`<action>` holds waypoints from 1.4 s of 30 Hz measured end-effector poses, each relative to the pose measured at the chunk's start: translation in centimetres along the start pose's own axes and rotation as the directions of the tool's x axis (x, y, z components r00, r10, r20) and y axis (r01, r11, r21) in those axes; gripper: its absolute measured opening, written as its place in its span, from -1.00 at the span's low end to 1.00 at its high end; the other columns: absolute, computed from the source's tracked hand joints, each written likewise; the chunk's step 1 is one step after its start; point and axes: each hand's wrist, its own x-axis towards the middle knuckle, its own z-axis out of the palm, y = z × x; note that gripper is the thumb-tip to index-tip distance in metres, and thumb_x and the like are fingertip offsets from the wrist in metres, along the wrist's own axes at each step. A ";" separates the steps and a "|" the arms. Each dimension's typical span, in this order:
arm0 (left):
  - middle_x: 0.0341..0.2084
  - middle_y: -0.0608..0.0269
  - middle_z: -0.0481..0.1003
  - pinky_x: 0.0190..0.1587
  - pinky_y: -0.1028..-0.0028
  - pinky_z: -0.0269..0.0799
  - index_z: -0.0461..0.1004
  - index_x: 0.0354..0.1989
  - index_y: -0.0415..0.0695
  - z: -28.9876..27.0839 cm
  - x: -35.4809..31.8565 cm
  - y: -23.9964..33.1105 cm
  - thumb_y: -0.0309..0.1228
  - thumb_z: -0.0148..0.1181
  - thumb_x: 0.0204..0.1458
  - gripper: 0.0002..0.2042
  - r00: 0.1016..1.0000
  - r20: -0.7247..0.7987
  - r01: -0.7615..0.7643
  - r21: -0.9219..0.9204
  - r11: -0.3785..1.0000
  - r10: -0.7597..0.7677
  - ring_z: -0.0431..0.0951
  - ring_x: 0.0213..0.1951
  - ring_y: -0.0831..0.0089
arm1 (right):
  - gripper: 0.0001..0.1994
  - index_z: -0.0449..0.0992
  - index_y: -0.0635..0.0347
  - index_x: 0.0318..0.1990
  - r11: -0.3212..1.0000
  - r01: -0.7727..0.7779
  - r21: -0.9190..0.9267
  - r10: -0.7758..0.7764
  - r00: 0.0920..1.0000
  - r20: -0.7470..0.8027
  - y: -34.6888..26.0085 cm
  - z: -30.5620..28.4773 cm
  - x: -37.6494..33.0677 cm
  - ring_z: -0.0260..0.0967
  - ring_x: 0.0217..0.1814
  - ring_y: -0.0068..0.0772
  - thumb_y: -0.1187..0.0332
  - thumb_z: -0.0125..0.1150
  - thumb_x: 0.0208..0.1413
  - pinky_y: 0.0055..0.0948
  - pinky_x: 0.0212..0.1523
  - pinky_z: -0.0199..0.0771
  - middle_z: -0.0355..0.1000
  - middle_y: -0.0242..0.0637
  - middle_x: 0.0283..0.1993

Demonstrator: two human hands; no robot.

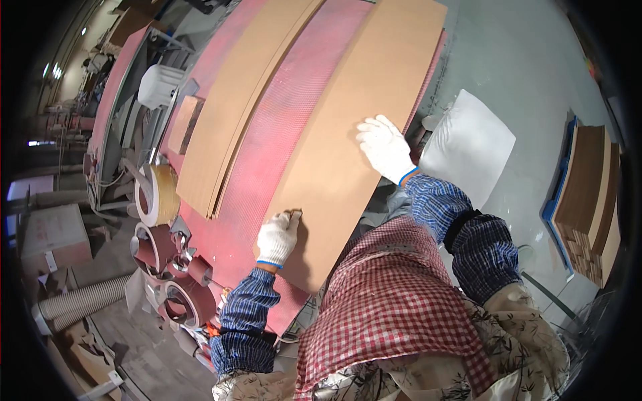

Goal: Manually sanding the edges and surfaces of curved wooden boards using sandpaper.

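Now the long, smooth tan panel (340, 150) is overlaid by the knit-gloved right hand (386, 148), fingers loosely spread, while the left hand (277, 239) is seen curled, its hold impossible to tell, beside textured red matting (287, 113).

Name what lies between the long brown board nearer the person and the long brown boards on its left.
In the head view, a long strip of red textured tabletop separates the nearer board from the left boards.
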 end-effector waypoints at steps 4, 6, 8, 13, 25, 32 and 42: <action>-0.49 0.00 0.53 -0.37 0.14 0.46 0.52 -0.43 -0.15 -0.3 -5.9 -1.7 -0.20 0.10 0.13 -0.74 0.984 0.101 0.138 0.071 0.988 -0.144 0.55 -0.42 0.00 | -0.81 0.46 -0.03 -0.13 0.743 0.251 -0.621 -0.333 0.943 -0.017 -2.3 -1.8 -0.5 0.18 0.29 -0.31 0.30 0.06 0.09 -0.19 0.39 0.03 0.37 -0.39 0.10; -0.45 0.01 0.54 -0.36 0.12 0.47 0.52 -0.43 -0.15 -0.3 -7.5 -2.9 -0.20 0.11 0.12 -0.74 0.977 0.110 0.173 0.094 0.980 -0.183 0.55 -0.40 -0.01 | -0.81 0.45 -0.02 -0.13 0.736 0.256 -0.626 -0.340 0.940 -0.015 -2.1 -2.1 -0.1 0.19 0.29 -0.30 0.30 0.05 0.09 -0.19 0.39 0.03 0.37 -0.38 0.11; -0.44 0.01 0.54 -0.34 0.12 0.47 0.52 -0.43 -0.16 -0.4 -9.5 -3.8 -0.20 0.12 0.12 -0.74 0.978 0.098 0.178 0.079 0.981 -0.185 0.55 -0.38 -0.01 | -0.80 0.45 0.01 -0.11 0.723 0.243 -0.646 -0.323 0.947 -0.005 -2.0 -2.2 -0.3 0.20 0.28 -0.28 0.30 0.05 0.11 -0.17 0.39 0.04 0.37 -0.36 0.11; -0.42 -0.02 0.54 -0.31 0.14 0.49 0.51 -0.44 -0.17 0.0 -13.9 -6.7 -0.23 0.08 0.13 -0.74 0.970 0.144 0.171 0.178 0.969 -0.197 0.56 -0.34 -0.01 | -0.80 0.46 0.04 -0.12 0.730 0.258 -0.633 -0.333 0.943 0.000 -1.7 -2.4 -0.3 0.20 0.29 -0.26 0.30 0.07 0.11 -0.16 0.39 0.03 0.37 -0.34 0.13; -0.45 -0.07 0.50 -0.27 0.14 0.47 0.49 -0.44 -0.26 -0.3 -16.5 -3.5 -0.21 0.10 0.11 -0.69 0.951 0.102 0.274 0.147 0.950 -0.291 0.53 -0.33 -0.01 | -0.81 0.45 0.04 -0.15 0.717 0.252 -0.650 -0.340 0.941 -0.010 -2.5 -2.6 -0.4 0.22 0.28 -0.20 0.37 0.14 0.04 -0.12 0.37 0.05 0.38 -0.29 0.09; -0.42 0.07 0.52 -0.27 0.21 0.50 0.51 -0.36 -0.15 1.6 -16.1 -3.3 -0.24 0.12 0.07 -0.78 0.956 0.127 0.215 0.299 0.929 -0.263 0.55 -0.31 0.11 | -0.80 0.45 0.05 -0.16 0.742 0.256 -0.620 -0.344 0.939 -0.024 -2.4 -2.2 -0.2 0.22 0.27 -0.20 0.37 0.15 0.03 -0.13 0.37 0.05 0.38 -0.29 0.09; -0.46 0.08 0.50 -0.29 0.20 0.50 0.45 -0.45 -0.17 1.8 -14.0 -1.7 -0.31 0.11 0.03 -0.82 0.979 0.086 0.156 0.283 0.946 -0.187 0.55 -0.33 0.11 | -0.81 0.45 0.05 -0.15 0.735 0.240 -0.634 -0.332 0.943 -0.028 -2.3 -2.6 -0.2 0.22 0.27 -0.22 0.36 0.13 0.05 -0.14 0.37 0.05 0.38 -0.32 0.10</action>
